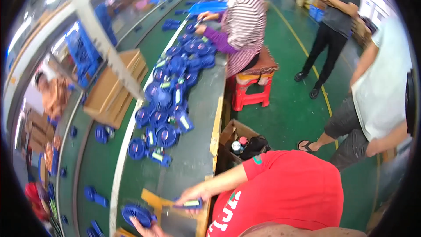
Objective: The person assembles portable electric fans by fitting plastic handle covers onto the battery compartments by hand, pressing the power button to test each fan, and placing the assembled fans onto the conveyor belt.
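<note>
Many blue plastic fan pieces lay heaped along the far stretch of the grey, flat worktop, finished or waiting I couldn't tell; the work seemed midway, two items being held apart at the near end. At near left, the left hand had its fingers gripping a round blue plastic fan, ribbed and tilted. Right of it, the right hand's fingers closed around a slim blue plastic piece bearing a pale strip.
</note>
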